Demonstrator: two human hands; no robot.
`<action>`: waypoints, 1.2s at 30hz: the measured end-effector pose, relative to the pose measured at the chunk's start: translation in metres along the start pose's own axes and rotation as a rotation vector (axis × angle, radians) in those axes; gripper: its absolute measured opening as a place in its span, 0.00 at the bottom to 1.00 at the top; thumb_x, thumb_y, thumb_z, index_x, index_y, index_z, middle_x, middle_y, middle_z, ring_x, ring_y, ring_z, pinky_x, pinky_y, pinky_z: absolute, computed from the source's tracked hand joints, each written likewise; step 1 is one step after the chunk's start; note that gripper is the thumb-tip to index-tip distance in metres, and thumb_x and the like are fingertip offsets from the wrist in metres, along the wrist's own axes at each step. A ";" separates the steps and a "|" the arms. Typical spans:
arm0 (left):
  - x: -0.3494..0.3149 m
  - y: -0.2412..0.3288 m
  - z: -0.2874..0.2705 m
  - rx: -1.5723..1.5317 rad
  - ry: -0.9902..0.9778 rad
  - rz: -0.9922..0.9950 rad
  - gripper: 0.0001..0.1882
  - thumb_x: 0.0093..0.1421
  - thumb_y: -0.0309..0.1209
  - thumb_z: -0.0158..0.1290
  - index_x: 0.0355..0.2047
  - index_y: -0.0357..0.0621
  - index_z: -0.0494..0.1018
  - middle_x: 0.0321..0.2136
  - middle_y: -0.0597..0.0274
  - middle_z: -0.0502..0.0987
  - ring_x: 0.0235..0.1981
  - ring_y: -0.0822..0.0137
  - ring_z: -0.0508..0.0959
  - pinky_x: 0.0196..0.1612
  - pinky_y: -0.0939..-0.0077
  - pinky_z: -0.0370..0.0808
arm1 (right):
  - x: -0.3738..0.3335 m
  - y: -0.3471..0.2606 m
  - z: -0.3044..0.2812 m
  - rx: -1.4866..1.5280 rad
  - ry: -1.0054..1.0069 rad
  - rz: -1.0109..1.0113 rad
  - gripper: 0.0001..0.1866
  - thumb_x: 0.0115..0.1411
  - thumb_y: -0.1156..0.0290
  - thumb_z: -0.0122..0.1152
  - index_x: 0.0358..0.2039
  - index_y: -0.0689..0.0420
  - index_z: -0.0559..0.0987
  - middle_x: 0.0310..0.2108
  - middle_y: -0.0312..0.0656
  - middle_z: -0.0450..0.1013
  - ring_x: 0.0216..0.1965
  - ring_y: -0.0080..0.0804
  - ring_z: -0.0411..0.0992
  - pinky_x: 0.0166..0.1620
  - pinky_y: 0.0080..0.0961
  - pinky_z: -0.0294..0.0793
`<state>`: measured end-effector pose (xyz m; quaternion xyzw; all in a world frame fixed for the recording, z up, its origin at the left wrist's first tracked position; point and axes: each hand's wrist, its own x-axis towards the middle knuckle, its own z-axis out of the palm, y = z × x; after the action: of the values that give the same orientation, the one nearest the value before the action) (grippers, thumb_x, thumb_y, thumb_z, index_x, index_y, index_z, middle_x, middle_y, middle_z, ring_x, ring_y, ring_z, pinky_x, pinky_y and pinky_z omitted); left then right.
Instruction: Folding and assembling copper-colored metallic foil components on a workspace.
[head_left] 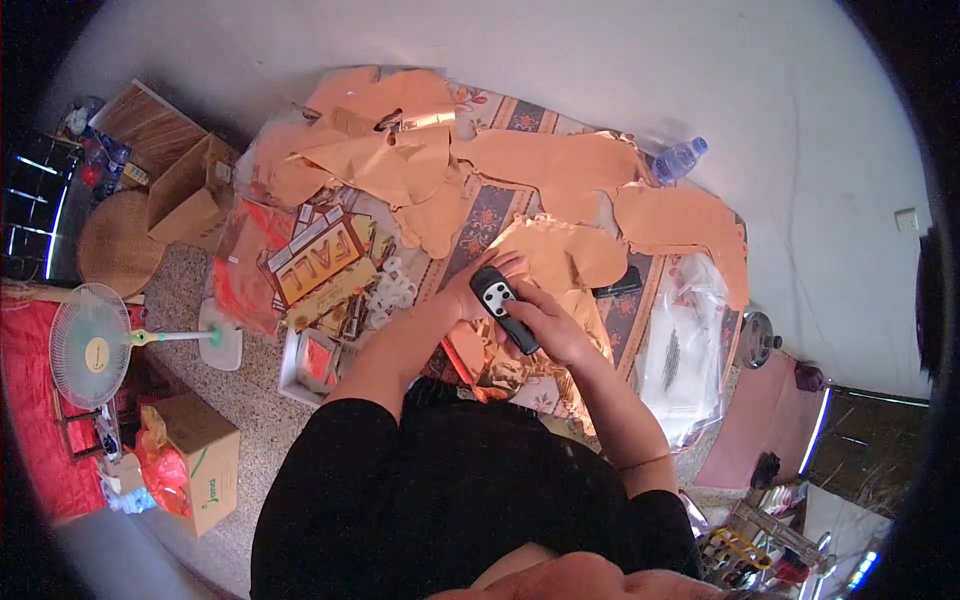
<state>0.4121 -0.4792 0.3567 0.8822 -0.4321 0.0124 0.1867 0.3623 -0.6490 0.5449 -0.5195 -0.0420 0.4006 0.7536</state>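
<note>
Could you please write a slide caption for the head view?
Right hand holds a black remote over copper-coloured sheets spread on a patterned cloth, left hand close by.

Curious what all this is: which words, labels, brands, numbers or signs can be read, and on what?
Print is described, not copied.
Brown-bordered sign: one large word, readable.
Cardboard box at lower left: short green word, readable.
Fan: hub mark, too small to read.
Plastic package: dark print, blurred.
Black handheld device: any marks too small.
Other print: too blurred.
</note>
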 end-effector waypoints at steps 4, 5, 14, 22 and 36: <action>-0.003 -0.002 0.003 0.083 0.008 0.016 0.32 0.55 0.48 0.45 0.59 0.50 0.62 0.64 0.61 0.55 0.67 0.62 0.50 0.68 0.60 0.43 | 0.001 0.009 0.002 -0.056 0.072 0.039 0.13 0.65 0.67 0.44 0.45 0.62 0.69 0.22 0.41 0.73 0.16 0.26 0.71 0.19 0.18 0.69; -0.002 -0.001 0.000 0.098 0.007 0.038 0.32 0.55 0.47 0.45 0.60 0.50 0.61 0.64 0.60 0.54 0.67 0.63 0.50 0.68 0.60 0.43 | 0.000 0.009 0.003 -0.055 0.073 0.039 0.13 0.65 0.67 0.44 0.45 0.62 0.69 0.22 0.41 0.73 0.16 0.26 0.71 0.19 0.18 0.69; 0.000 -0.002 -0.001 0.033 0.052 0.045 0.30 0.56 0.40 0.48 0.60 0.50 0.61 0.63 0.59 0.56 0.66 0.61 0.53 0.66 0.57 0.47 | 0.007 0.014 0.020 -0.218 -0.123 0.072 0.11 0.64 0.67 0.47 0.39 0.61 0.72 0.21 0.39 0.73 0.18 0.23 0.72 0.21 0.18 0.70; 0.001 0.006 -0.014 0.018 0.031 0.013 0.29 0.57 0.40 0.48 0.59 0.50 0.61 0.63 0.59 0.56 0.66 0.61 0.53 0.66 0.58 0.47 | 0.015 0.026 0.026 -0.278 -0.180 0.039 0.11 0.63 0.68 0.48 0.41 0.61 0.73 0.23 0.34 0.71 0.19 0.19 0.69 0.23 0.16 0.69; 0.001 0.011 -0.018 -0.012 -0.007 -0.026 0.29 0.57 0.37 0.49 0.59 0.49 0.61 0.63 0.58 0.55 0.66 0.61 0.51 0.66 0.57 0.47 | 0.011 0.009 0.040 -0.462 -0.342 0.141 0.12 0.64 0.65 0.48 0.41 0.60 0.74 0.24 0.35 0.71 0.23 0.17 0.69 0.27 0.17 0.68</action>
<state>0.4067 -0.4795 0.3770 0.8867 -0.4212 0.0043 0.1906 0.3457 -0.6107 0.5512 -0.6040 -0.2221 0.5134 0.5677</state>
